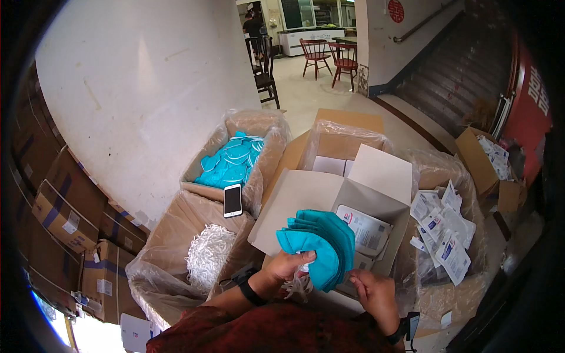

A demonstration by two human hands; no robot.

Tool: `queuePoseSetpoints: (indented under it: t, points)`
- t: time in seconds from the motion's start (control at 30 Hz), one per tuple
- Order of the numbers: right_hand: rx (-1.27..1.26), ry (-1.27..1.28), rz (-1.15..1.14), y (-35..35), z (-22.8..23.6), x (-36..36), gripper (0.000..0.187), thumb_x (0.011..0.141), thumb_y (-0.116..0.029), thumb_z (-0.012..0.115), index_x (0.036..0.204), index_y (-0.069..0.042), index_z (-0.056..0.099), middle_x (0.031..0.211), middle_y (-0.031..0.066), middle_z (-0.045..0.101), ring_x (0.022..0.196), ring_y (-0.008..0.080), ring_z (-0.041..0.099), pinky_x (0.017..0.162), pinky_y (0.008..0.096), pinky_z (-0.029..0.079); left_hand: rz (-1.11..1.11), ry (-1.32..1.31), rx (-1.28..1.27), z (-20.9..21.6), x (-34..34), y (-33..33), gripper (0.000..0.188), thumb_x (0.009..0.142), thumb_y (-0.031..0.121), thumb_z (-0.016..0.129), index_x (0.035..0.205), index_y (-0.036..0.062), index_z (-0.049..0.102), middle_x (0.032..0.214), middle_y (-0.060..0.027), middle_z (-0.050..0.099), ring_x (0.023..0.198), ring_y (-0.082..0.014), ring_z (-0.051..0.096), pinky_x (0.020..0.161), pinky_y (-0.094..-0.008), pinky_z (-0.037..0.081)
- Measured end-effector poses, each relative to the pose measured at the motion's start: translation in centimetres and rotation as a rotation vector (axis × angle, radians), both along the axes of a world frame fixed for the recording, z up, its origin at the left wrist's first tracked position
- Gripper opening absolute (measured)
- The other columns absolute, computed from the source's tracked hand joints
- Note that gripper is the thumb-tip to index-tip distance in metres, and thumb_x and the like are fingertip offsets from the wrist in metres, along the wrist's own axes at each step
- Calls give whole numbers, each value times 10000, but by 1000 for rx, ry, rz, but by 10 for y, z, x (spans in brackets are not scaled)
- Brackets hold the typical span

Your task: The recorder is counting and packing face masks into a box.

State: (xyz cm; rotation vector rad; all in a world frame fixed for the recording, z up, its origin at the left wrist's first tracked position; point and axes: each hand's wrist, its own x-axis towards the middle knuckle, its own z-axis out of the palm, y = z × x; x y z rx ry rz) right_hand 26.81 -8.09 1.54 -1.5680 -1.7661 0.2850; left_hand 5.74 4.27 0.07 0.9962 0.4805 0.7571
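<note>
currently, the left hand [289, 265] clamps one fanned stack of teal fabric masks [323, 247] before one open white cardboard box [300, 194]; the right hand [375, 292] curls at the stack's edge, grip unclear. at least two flat white packets [365, 228] already lie inside; uncountable loose teal masks [232, 160] remain in one plastic-lined brown carton [268, 150].

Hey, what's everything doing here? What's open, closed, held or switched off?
Left hand: closed on a mask stack
Right hand: fingers curled; can't tell if gripping
Blue mask stack: held, fanned out
White carton: flaps open
Phone: face up, screen dark
Loose-mask box: open
White-strip box: open
Big packet box: open
Brown carton at left: closed, strapped
</note>
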Motion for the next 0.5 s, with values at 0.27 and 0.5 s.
queuePoseSetpoints:
  t: [0.27, 0.5]
  points:
    - [-19, -13, -6, -1, 2, -1, 81, 826, -142, 610, 883, -98, 647, 769, 122, 650, 668, 290, 641, 572, 337, 494, -5, -31, 25, 5, 0, -1, 357, 824, 195, 658, 1139, 69, 546, 1055, -50, 609, 972, -176, 579, 846, -340, 463]
    - [-15, -35, -20, -2, -4, 1, 85, 833, -166, 608, 888, -117, 650, 758, 110, 651, 650, 287, 639, 556, 337, 487, 7, -22, 11, 11, 3, -5, 306, 821, 232, 662, 1071, 81, 568, 977, -45, 623, 896, -172, 593, 777, -334, 478]
